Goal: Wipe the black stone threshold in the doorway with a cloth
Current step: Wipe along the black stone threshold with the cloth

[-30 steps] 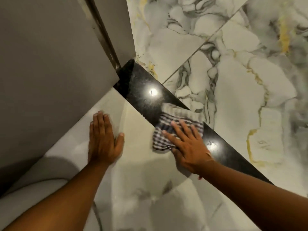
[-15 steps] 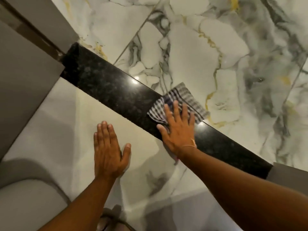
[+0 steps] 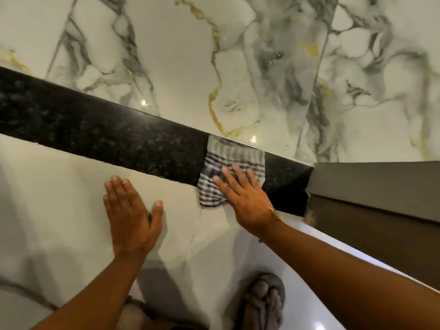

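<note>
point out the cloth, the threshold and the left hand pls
cloth (image 3: 234,160): head view, on its striped upper part, clear of the fingers.
black stone threshold (image 3: 107,134): head view, on bare speckled stone left of the cloth.
left hand (image 3: 129,214): head view, on the back of the hand.
</note>
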